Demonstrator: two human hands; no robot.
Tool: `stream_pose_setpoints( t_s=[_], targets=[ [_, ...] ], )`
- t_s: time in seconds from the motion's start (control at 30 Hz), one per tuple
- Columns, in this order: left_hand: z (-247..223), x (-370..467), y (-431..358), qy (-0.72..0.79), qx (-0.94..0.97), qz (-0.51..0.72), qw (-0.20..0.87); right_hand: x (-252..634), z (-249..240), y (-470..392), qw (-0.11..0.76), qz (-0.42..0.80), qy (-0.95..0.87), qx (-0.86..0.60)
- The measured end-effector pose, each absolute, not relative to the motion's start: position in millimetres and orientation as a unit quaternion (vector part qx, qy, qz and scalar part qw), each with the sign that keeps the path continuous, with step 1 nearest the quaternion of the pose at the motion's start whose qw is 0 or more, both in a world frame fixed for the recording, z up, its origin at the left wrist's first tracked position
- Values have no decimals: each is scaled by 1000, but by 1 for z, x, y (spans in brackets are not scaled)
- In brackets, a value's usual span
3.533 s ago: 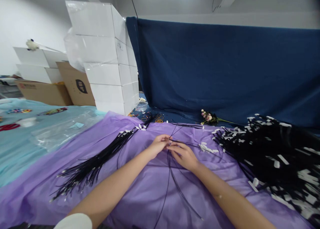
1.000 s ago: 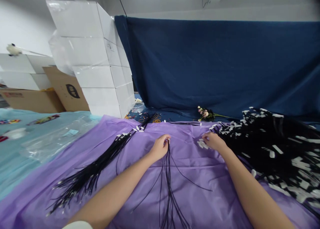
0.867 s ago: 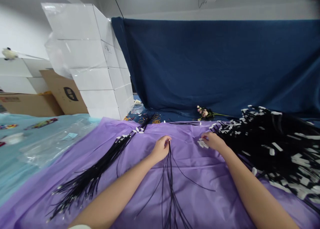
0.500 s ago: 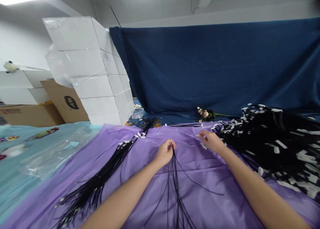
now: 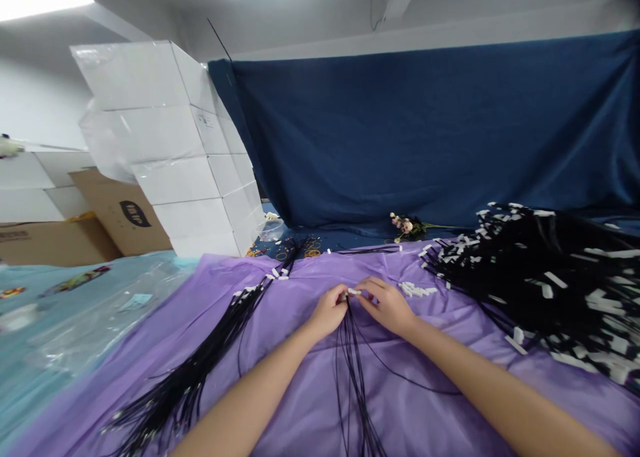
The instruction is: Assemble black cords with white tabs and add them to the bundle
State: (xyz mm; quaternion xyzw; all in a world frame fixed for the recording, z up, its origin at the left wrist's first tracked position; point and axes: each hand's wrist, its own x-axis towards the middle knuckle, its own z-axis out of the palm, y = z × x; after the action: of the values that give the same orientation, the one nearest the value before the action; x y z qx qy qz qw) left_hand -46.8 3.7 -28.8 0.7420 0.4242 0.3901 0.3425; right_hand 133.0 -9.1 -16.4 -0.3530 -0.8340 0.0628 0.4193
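My left hand [image 5: 331,308] is closed in a pinch around the top of a small bunch of thin black cords [image 5: 356,377], which fan down toward me over the purple cloth. Fingertips of my right hand [image 5: 389,304] meet it from the right, closed on a small white tab [image 5: 354,291] between the hands. Just right of that hand lies a small cluster of loose white tabs [image 5: 416,289]. To the left, a thick bundle of black cords [image 5: 200,357] with white tabs at its upper end slants across the cloth.
A large heap of black cords with white tabs [image 5: 530,270] fills the right side. Artificial flowers [image 5: 407,226] lie near the blue curtain [image 5: 425,137]. White boxes [image 5: 190,177] are stacked at left behind a clear plastic bag [image 5: 105,330]. Purple cloth [image 5: 295,390] covers the work surface.
My right hand has moved left from the loose white tabs to my left hand, bringing a white tab. The left hand keeps its hold on the cords.
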Motion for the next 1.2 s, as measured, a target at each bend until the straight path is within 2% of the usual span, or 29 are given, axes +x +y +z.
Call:
stream_pose_setpoints(
  t_s=[0.3,0.47,0.67,0.83,1.03,1.2],
  targets=[
    [-24,-50,5,362,730,382,436,140,-23,-1,446,53,-821,-354],
    [-21,-50,4,327,723,408,452,137,-22,-6,460,49,-811,-359],
    [-22,-44,-1,385,675,445,445,125,-24,-13,463,57,-813,-348],
    [-21,-40,-4,376,638,456,495,120,-28,-11,447,68,-818,-356],
    [-22,-42,-1,387,612,457,517,127,-21,-12,428,91,-848,-299],
    [-26,-43,5,379,567,466,564,136,-13,-17,336,62,-906,-249]
  ],
)
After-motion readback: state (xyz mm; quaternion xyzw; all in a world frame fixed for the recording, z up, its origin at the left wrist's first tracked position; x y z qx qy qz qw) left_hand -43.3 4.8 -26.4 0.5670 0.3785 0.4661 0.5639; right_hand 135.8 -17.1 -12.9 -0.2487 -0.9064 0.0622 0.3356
